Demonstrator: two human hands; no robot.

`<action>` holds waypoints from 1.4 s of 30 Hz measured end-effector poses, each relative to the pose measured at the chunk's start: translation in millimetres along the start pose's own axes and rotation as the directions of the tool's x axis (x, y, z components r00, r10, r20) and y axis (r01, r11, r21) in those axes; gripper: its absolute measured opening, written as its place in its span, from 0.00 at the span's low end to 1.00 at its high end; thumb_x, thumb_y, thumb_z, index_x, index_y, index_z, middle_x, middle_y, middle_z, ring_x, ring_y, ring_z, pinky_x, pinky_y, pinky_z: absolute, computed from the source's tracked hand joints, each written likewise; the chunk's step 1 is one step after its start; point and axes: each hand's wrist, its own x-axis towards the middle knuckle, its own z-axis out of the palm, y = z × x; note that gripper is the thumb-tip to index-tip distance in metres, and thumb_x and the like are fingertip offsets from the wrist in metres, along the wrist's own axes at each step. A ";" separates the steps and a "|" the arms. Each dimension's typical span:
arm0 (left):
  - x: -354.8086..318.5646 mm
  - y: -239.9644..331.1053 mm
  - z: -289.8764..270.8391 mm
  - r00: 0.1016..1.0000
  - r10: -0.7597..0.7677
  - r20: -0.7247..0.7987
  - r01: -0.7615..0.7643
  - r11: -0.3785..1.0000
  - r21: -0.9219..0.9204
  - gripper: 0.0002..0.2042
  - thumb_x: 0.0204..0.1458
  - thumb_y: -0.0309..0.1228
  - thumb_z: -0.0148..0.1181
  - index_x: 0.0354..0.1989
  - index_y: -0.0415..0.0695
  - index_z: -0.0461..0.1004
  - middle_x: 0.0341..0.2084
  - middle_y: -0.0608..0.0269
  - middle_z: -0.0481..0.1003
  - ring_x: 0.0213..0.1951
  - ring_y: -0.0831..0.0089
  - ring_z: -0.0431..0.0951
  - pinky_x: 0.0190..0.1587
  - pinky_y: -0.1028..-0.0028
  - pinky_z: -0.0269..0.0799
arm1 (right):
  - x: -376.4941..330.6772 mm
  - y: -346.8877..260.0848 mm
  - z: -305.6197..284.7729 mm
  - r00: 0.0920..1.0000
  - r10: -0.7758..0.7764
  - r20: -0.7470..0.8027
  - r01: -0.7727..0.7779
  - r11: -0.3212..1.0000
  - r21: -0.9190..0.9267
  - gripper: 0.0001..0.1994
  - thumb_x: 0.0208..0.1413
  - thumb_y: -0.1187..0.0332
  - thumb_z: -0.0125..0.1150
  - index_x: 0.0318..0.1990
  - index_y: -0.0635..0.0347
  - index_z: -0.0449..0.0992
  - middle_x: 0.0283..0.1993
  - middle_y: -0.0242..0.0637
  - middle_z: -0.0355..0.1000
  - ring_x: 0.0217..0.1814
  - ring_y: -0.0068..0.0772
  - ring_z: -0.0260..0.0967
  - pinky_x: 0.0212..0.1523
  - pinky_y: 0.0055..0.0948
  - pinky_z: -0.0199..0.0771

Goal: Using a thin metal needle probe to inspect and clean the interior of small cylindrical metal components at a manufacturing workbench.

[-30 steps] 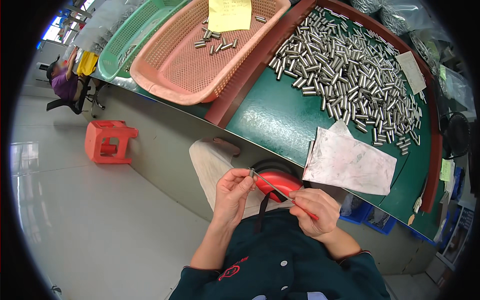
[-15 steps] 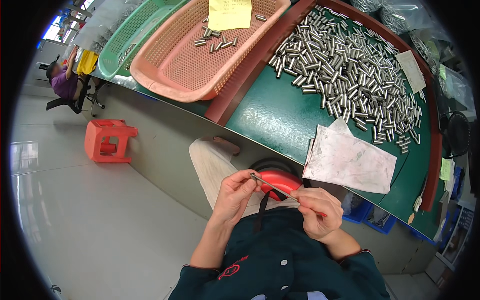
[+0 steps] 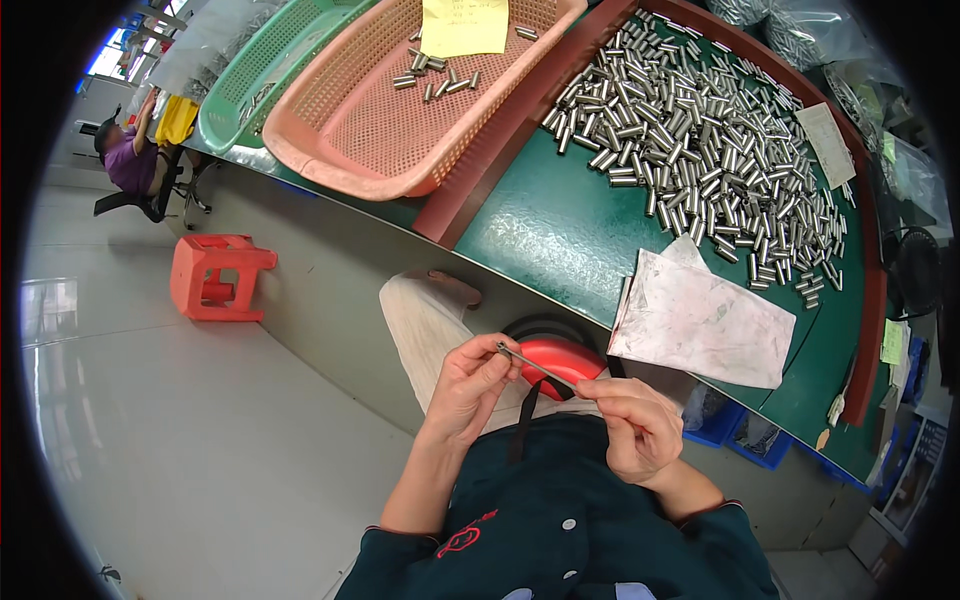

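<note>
My left hand [image 3: 462, 392] pinches a small metal piece [image 3: 502, 347] between thumb and fingers; most of it is hidden by the fingertips. A thin metal rod [image 3: 542, 367] slants from that piece to my right hand [image 3: 640, 428], whose thumb and fingers are closed round its other end. The rod's tip meets the small piece, but whether it goes inside cannot be made out. Both hands are over my lap, in front of the green table [image 3: 530, 235]. Beyond them, a heap of short steel cylinders [image 3: 700, 150] covers much of the tabletop.
A stained white cloth [image 3: 700, 318] lies on the table's near edge. Left of a dark red divider [image 3: 450, 210] stands a pink basket [image 3: 290, 150] with several cylinders and a yellow note [image 3: 465, 25]. Behind it is a green basket [image 3: 215, 125]. A red stool [image 3: 220, 278] stands on the floor.
The rod and my right fingers have shifted slightly up and left, toward my left hand. A red bit seen earlier at my right palm no longer shows. The view has tilted slightly.
</note>
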 end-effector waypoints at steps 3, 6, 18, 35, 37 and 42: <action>1.3 -0.2 -5.9 0.996 0.025 0.085 -0.012 0.988 -0.152 0.07 0.48 0.23 0.54 0.37 0.36 0.70 0.30 0.61 0.71 0.31 0.77 0.69 0.37 0.80 0.66 | -3.4 1.2 -7.8 1.000 -0.009 0.006 0.009 0.999 0.041 0.08 0.38 0.84 0.57 0.30 0.70 0.69 0.30 0.51 0.72 0.29 0.43 0.73 0.28 0.27 0.74; 2.0 2.3 -2.9 0.995 0.065 -0.077 -0.068 0.997 -0.035 0.07 0.47 0.21 0.54 0.36 0.36 0.70 0.29 0.62 0.71 0.30 0.78 0.70 0.37 0.81 0.66 | -2.7 1.6 -10.9 0.998 -0.065 0.017 0.065 0.998 0.013 0.10 0.38 0.83 0.58 0.31 0.69 0.69 0.31 0.50 0.72 0.30 0.43 0.73 0.29 0.28 0.74; 1.8 -6.6 3.1 0.962 0.202 -0.185 -0.154 0.957 0.247 0.08 0.42 0.17 0.58 0.31 0.38 0.69 0.26 0.66 0.71 0.29 0.82 0.70 0.35 0.84 0.67 | 1.2 5.0 -4.5 0.971 -0.180 0.159 0.192 0.980 -0.060 0.13 0.38 0.80 0.60 0.36 0.66 0.68 0.34 0.47 0.71 0.32 0.42 0.72 0.28 0.28 0.74; 1.0 -4.6 10.8 0.929 0.330 -0.170 -0.238 0.881 0.408 0.07 0.40 0.14 0.58 0.28 0.36 0.69 0.27 0.65 0.68 0.28 0.83 0.68 0.34 0.85 0.67 | 3.4 4.3 -5.5 0.972 -0.147 0.183 0.183 0.963 -0.198 0.11 0.41 0.78 0.61 0.34 0.68 0.68 0.31 0.47 0.72 0.29 0.41 0.72 0.26 0.27 0.73; 2.3 -5.3 10.4 0.928 0.332 -0.171 -0.243 0.885 0.398 0.07 0.40 0.14 0.58 0.28 0.36 0.69 0.26 0.66 0.68 0.28 0.83 0.68 0.34 0.85 0.67 | 0.0 5.7 -1.0 0.971 -0.147 0.186 0.181 0.967 -0.177 0.11 0.41 0.79 0.60 0.35 0.67 0.68 0.31 0.47 0.72 0.30 0.41 0.72 0.27 0.28 0.73; 3.7 -5.2 6.1 0.933 0.319 -0.167 -0.239 0.895 0.376 0.07 0.41 0.15 0.58 0.29 0.37 0.69 0.27 0.66 0.68 0.29 0.83 0.69 0.34 0.85 0.67 | -2.1 5.6 6.8 0.968 -0.140 0.209 0.159 0.984 -0.074 0.11 0.42 0.81 0.55 0.36 0.66 0.67 0.33 0.49 0.72 0.30 0.42 0.72 0.29 0.29 0.74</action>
